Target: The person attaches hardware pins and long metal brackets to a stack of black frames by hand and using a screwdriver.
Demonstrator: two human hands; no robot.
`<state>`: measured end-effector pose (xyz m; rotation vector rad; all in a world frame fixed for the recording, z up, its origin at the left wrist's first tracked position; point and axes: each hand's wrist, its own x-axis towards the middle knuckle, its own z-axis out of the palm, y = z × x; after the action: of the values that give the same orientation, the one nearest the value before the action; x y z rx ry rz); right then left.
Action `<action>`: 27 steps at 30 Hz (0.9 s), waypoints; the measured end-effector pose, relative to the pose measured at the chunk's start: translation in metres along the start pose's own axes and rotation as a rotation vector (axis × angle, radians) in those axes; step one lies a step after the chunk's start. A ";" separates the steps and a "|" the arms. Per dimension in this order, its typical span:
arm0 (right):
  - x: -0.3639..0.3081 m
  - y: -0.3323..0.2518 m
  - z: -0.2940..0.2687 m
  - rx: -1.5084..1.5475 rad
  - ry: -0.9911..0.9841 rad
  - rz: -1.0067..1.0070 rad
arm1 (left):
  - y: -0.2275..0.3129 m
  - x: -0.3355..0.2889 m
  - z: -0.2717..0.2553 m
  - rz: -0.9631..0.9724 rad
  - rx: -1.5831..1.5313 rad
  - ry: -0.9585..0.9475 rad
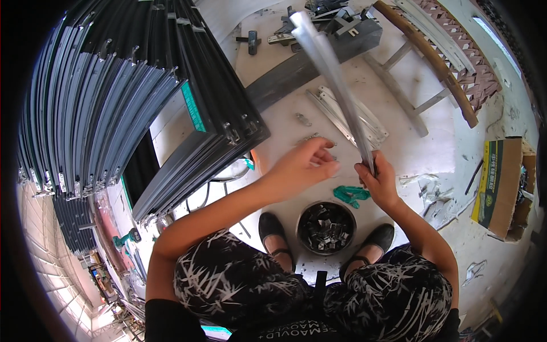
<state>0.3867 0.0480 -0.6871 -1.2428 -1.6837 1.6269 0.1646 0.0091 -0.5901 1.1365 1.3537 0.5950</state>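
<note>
A long silvery metal profile (336, 80) slants up and away from my right hand (380, 181), whose fingers are wrapped round its near end. My left hand (305, 164) hovers to the left of it, fingers loosely curled and thumb apart, with nothing visible between them. Small metal fittings (303, 119) lie on the white sheet just beyond my left hand. Below my hands, between my feet, stands a round bowl (300, 228) of small dark pieces. A crumpled green plastic piece (351, 195) lies beside it. Flat pale metal strips (364, 122) rest beyond my right hand.
Stacked dark metal frames (114, 108) fill the left side. A long grey beam (307, 71) lies across the far sheet near loose brackets (336, 23). A woven chair frame (433, 57) lies far right; an open cardboard box (507, 191) stands at right.
</note>
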 end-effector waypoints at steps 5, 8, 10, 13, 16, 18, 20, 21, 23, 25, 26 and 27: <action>0.011 -0.018 0.016 -0.016 0.008 -0.370 | -0.004 0.009 0.017 0.171 -0.020 0.128; 0.018 -0.011 0.024 0.077 0.035 -0.391 | -0.006 0.006 0.023 0.276 0.034 0.155; 0.018 -0.008 0.028 0.055 0.022 -0.355 | -0.010 0.002 0.018 0.274 0.048 0.167; 0.016 0.002 0.030 0.059 -0.020 -0.256 | -0.018 0.002 0.016 0.278 0.068 0.147; 0.018 0.001 0.030 0.029 -0.059 -0.260 | -0.022 0.004 0.018 0.280 0.071 0.138; 0.019 -0.012 0.032 -0.025 -0.060 -0.330 | -0.022 0.005 0.018 0.281 0.073 0.155; 0.017 -0.037 0.030 0.100 -0.263 -0.118 | -0.021 0.007 0.015 0.174 -0.334 0.069; 0.016 -0.045 0.027 0.099 -0.259 -0.119 | -0.021 0.008 0.013 0.176 -0.333 0.066; 0.016 -0.054 0.024 0.150 -0.496 0.042 | -0.019 0.008 0.005 0.011 -0.565 -0.008; 0.016 -0.051 0.025 0.218 -0.561 0.103 | -0.019 0.007 0.004 -0.010 -0.588 -0.008; 0.015 -0.051 0.026 0.324 -0.578 0.138 | -0.021 0.006 0.004 -0.036 -0.614 -0.007; 0.015 -0.052 0.028 0.431 -0.594 0.172 | -0.022 0.006 0.004 -0.064 -0.640 -0.006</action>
<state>0.3426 0.0528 -0.6457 -0.7445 -1.4238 2.4801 0.1639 0.0049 -0.6125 0.5713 1.0707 0.8954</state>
